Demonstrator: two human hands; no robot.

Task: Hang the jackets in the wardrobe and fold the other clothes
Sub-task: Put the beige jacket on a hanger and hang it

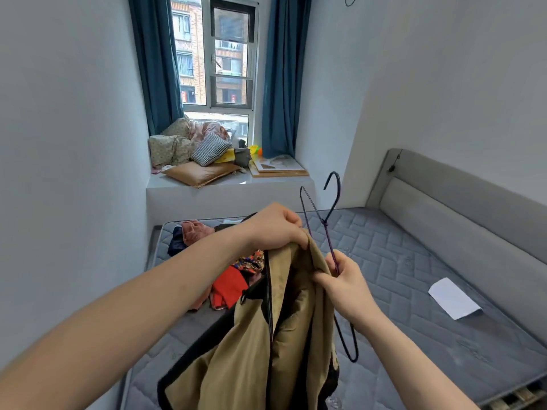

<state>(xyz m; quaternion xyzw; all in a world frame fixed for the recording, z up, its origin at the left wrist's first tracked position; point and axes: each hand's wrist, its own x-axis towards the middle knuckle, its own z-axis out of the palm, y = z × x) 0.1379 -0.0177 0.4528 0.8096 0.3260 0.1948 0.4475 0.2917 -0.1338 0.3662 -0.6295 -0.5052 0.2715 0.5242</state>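
Observation:
A tan jacket [254,344] with black trim hangs in front of me over the bed. My left hand [275,227] grips its collar at the top. My right hand [344,284] pinches the other side of the collar and also holds a dark wire hanger [328,232], whose hook points up and whose lower end sticks out below my wrist. Part of the hanger is hidden inside the jacket. A pile of other clothes [233,279], red, pink and patterned, lies on the mattress behind the jacket.
A grey quilted mattress [399,261] fills the room, with a padded headboard [461,211] at the right. A white sheet of paper [454,297] lies on it. Cushions and bedding [192,152] are heaped on the window ledge between blue curtains.

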